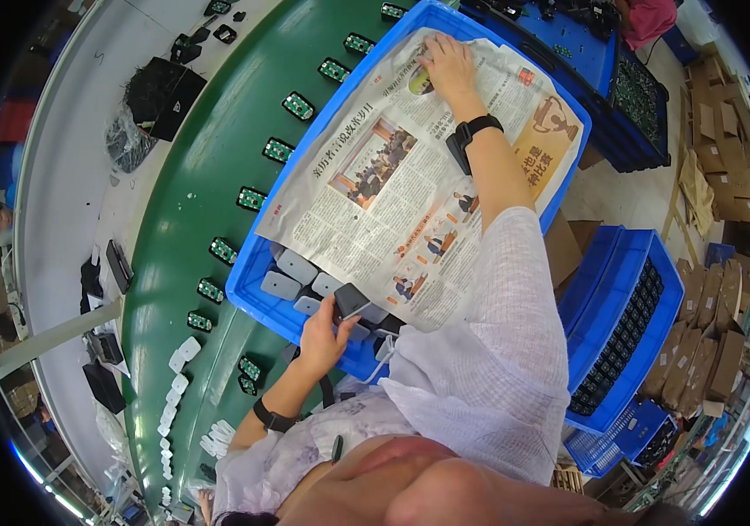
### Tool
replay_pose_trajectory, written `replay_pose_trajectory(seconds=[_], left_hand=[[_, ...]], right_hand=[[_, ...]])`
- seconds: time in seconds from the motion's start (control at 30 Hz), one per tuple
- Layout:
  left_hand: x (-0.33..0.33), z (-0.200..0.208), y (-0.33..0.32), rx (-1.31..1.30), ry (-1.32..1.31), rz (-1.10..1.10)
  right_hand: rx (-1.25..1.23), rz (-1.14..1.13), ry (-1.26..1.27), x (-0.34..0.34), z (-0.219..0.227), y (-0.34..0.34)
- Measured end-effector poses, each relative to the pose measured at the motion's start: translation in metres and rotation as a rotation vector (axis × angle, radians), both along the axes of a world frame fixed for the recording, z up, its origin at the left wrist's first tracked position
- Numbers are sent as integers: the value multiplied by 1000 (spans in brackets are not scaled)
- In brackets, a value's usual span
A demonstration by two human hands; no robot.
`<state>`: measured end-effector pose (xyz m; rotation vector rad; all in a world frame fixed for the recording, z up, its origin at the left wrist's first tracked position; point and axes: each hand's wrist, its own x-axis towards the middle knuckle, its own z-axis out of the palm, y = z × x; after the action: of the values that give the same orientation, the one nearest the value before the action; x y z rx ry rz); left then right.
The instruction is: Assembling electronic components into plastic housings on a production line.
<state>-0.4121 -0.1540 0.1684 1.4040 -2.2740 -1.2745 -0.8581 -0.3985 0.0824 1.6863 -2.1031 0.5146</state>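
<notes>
Over the big blue plastic crate [256,294], a printed newspaper sheet [410,167] lies spread as a cover. The right hand [447,63] presses flat on the sheet's far end, fingers spread, gripping nothing. At the crate's near edge, the left hand [322,333] pinches a small dark rectangular device [351,300] by its sides, fingers closed narrowly around it. It looks light, rigid and smooth, so a grip across the edges seems safest. About five grey rounded plastic cases [296,272] show under the sheet's lifted corner. Beside the crate, roughly ten green circuit boards [252,199] run in a line along the green conveyor belt [191,167].
</notes>
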Motion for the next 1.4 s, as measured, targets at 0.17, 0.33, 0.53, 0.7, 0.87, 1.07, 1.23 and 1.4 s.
replay_pose_trajectory(seconds=[0.17,0.33,0.53,0.7,0.87,1.07,1.23,1.4], left_hand=[[2,-2,2,-9,36,3],[7,-15,2,66,177,83],[17,-1,2,388,691,316],[28,35,21,401,762,261],[49,47,54,404,724,187],[62,44,86,501,783,182],[58,29,91,426,816,231],[32,37,76,374,687,207]], right_hand=[[-219,31,-34,13,17,26],[-180,227,-245,63,76,85],[95,575,-867,203,129,217],[336,579,-1571,283,142,299],[239,401,-1642,337,161,340],[276,366,-1623,349,153,370],[316,428,-1595,342,154,369],[359,524,-1616,309,151,352]])
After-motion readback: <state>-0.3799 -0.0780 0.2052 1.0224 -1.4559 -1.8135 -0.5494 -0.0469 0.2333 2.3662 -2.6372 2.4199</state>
